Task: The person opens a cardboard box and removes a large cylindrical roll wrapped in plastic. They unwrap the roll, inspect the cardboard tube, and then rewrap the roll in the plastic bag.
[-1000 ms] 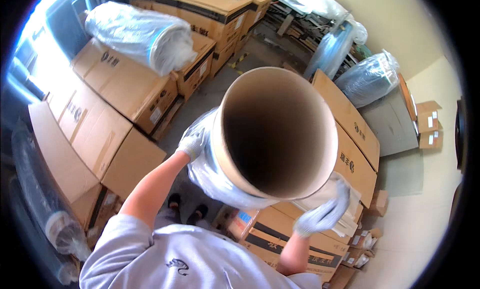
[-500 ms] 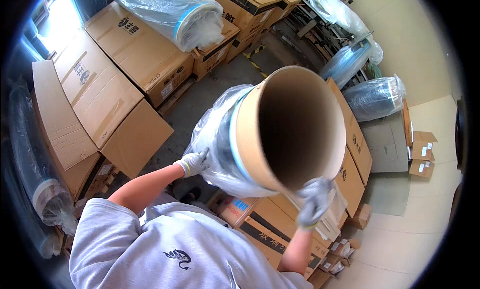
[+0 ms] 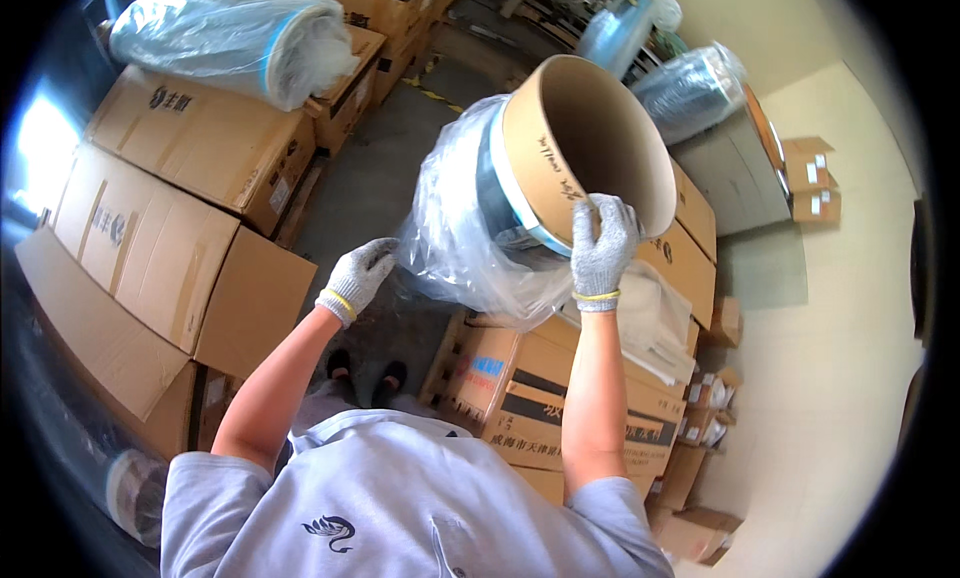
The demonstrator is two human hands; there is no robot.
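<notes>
A wide cardboard tube [image 3: 535, 153] stands tilted ahead of me, its open mouth facing up and right. Handwriting runs along its bare tan end; below that is a pale blue band. Loose clear plastic wrap [image 3: 455, 228] bunches around its lower part. My right hand [image 3: 605, 246], in a grey knitted glove, grips the tube's near rim, with fingers over the edge. My left hand [image 3: 360, 278], gloved alike, is closed at the wrap's left edge, seemingly pinching the film; the fingertips partly hide it.
Large cartons [image 3: 150, 248] line the left, with a plastic-wrapped roll [image 3: 225, 43] lying on top. More cartons [image 3: 540, 378] stand near right, below the tube, with folded pale sheeting [image 3: 650, 318] on them. Another wrapped roll [image 3: 690, 93] lies far right. Small open boxes [image 3: 810, 178] sit beside the wall.
The tube's mouth has tipped away and moved up slightly. My left hand has shifted down and left, off the tube's side to the wrap's edge. My right hand now grips the rim.
</notes>
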